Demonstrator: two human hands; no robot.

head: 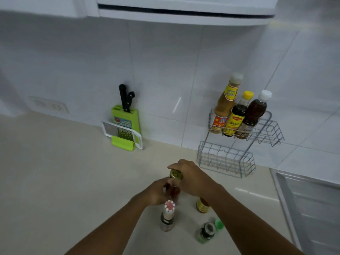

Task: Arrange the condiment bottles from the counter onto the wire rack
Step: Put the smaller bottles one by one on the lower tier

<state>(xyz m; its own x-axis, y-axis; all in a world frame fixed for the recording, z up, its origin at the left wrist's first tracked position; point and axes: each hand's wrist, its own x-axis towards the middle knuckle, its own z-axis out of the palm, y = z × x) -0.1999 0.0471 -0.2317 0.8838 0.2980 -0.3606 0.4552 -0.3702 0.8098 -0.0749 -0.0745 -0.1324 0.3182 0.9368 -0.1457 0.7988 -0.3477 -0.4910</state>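
Presently both hands meet on the gold-capped bottle (173,188): left hand (158,192) fingers wrap its body to steady it, right hand (191,176) fingers close around the cap, probably ready to lift it toward the wire rack (226,159).

One head-worn view is given, aimed forward and down at the counter (55,172) (close to it), with the tiled wall (165,70) faced.
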